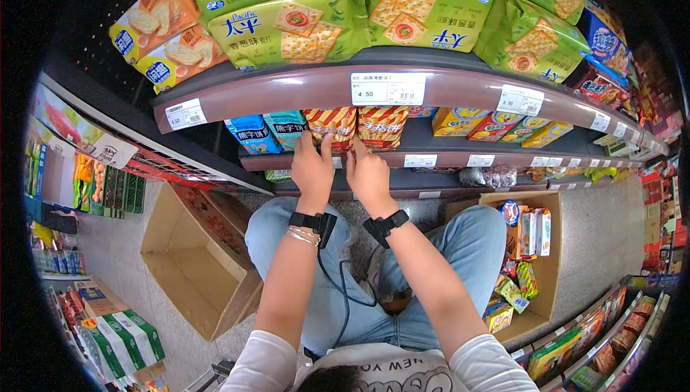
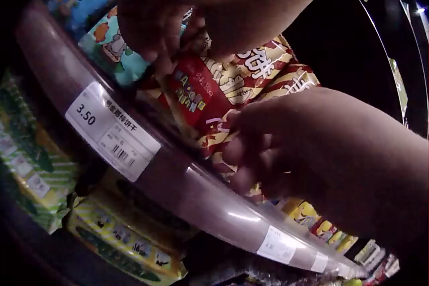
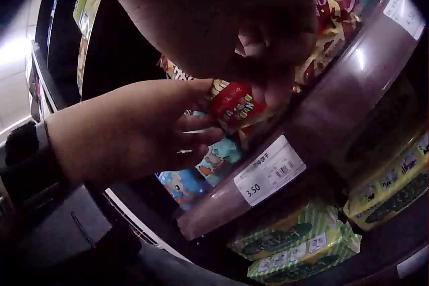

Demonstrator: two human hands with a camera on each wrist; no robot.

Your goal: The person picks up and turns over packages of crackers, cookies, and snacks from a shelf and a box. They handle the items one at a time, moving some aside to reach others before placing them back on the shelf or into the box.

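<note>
On the middle shelf, straight ahead, stand the striped snack bags (image 1: 357, 124), between the blue bear bags (image 1: 253, 134) on the left and a yellow box (image 1: 456, 120) on the right. The left hand (image 1: 312, 165) pinches the bags with bent fingers, and the right hand (image 1: 368, 172) curls its fingers on them too. I think a soft hold is best, so the food inside does not break. The bags should stand up straight behind the shelf lip (image 1: 449, 160), which sits just under the fingers, by the price tag (image 2: 110, 130). The top shelf (image 1: 302, 88) hangs close over the hands, so there is little room to lift. The open room is near the person's knees, between the empty box (image 1: 194, 262) and the snack box (image 1: 550, 277).
</note>
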